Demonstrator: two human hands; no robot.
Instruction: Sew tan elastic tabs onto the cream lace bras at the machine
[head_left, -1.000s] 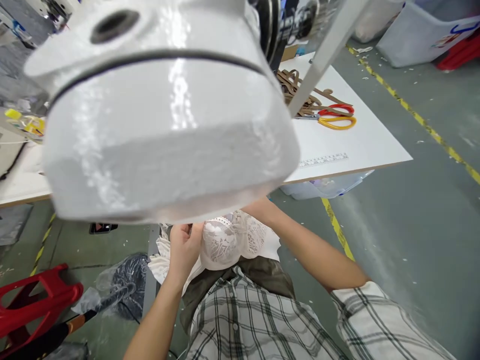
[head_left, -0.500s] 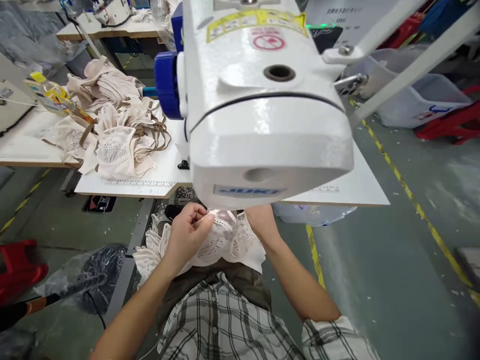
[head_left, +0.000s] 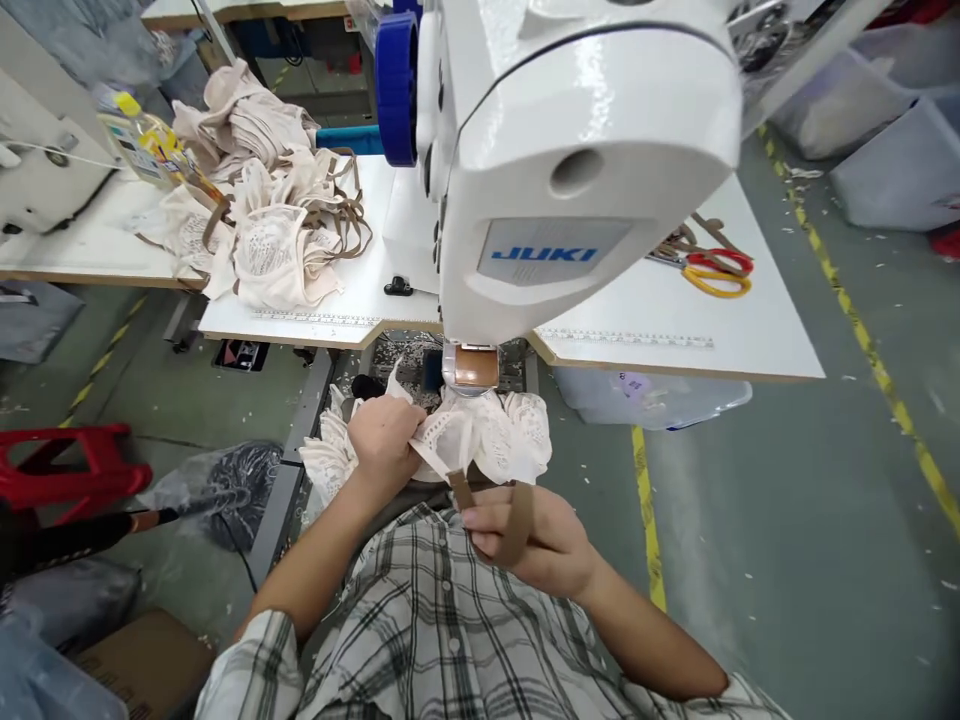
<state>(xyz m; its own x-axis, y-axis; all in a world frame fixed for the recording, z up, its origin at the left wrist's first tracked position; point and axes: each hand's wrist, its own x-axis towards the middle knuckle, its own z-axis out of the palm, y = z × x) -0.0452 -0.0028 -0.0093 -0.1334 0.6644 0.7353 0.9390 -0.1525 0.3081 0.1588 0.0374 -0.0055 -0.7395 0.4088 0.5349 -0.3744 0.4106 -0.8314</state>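
A cream lace bra (head_left: 491, 432) lies draped below the head of a white sewing machine (head_left: 592, 140), over my lap. My left hand (head_left: 386, 440) is closed on the bra's left edge, its fingertips partly hidden by the cloth. My right hand (head_left: 544, 540) pinches a brown elastic strap (head_left: 517, 525) that curls over the fingers, its end touching the bra's near edge. More lace pieces (head_left: 330, 455) hang to the left of my left hand.
On the left table sits a pile of bras with brown straps (head_left: 277, 240), beside a yellow-capped bottle (head_left: 142, 130). Scissors with red and yellow handles (head_left: 716, 272) lie on the right tabletop (head_left: 765, 330). A red stool (head_left: 75, 470) stands at the left.
My right hand has come back toward my body and now holds a brown strap. My left hand has shifted along the bra's edge. The view has tilted, showing the scissors.
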